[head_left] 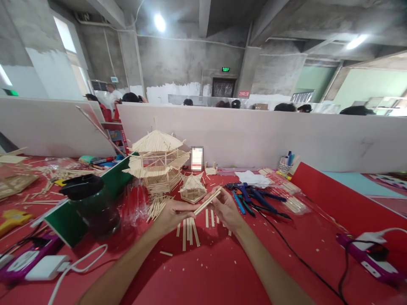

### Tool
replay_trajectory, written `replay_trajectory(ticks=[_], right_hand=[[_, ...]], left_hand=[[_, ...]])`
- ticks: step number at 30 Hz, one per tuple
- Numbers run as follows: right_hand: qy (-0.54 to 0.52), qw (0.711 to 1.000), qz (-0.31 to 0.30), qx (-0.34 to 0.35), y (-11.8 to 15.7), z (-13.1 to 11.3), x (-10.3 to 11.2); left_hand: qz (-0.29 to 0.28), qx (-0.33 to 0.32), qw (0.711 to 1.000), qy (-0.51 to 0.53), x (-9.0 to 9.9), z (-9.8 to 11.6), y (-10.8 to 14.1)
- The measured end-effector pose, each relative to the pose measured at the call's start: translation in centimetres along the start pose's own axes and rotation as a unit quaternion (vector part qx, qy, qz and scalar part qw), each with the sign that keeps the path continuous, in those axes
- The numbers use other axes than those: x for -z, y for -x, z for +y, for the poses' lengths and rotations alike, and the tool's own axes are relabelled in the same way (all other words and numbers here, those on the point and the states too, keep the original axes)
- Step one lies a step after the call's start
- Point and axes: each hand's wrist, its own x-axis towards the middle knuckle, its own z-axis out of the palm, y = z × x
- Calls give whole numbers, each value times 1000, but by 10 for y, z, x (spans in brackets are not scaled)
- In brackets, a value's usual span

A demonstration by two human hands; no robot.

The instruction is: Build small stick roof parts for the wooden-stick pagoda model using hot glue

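My left hand (176, 212) and my right hand (226, 208) are closed on opposite ends of a few thin wooden sticks (207, 202), held together at a slant above the red table. Beneath them lie several loose wooden sticks (187, 233). Just behind my hands stands a small pavilion model (193, 188) made of sticks. Behind and left of it rises a larger tiered stick pavilion (157, 161). A pile of sticks (159, 206) lies left of my left hand. Pliers with blue handles (246, 195) rest right of my right hand.
On the left stand a dark jug (92, 207) and a green panel (119, 173). Purple power strips (370, 258) with cables sit at both sides. A white partition (241, 135) runs along the back; people's heads (284, 107) show beyond it. Bagged sticks (294, 203) lie right.
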Motion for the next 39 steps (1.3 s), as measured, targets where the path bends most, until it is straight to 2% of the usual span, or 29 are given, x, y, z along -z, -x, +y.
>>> replay_trajectory(ticks=[5, 10, 16, 20, 25, 35, 37, 39], right_hand=[[7, 1000, 6, 3, 0, 5, -2], [10, 1000, 12, 10, 0, 6, -4], [17, 996, 88, 18, -5, 1, -5], [51, 990, 128, -17, -8, -1, -3], [73, 989, 120, -50, -8, -1, -1], [59, 992, 83, -79, -7, -5, -4], [44, 992, 86, -84, -8, -5, -4], [28, 992, 91, -87, -8, -6, -1]], left_hand=[[11, 73, 996, 56, -2, -1, 0], [34, 81, 994, 65, -3, -2, -2], [14, 93, 994, 51, -5, 2, -5], [-22, 109, 992, 55, -15, 4, -6], [-26, 122, 990, 61, -25, -1, -8], [-6, 159, 984, 84, -25, -6, -7], [-25, 161, 982, 92, -26, -5, -6], [-69, 158, 981, 89, -27, -3, -5]])
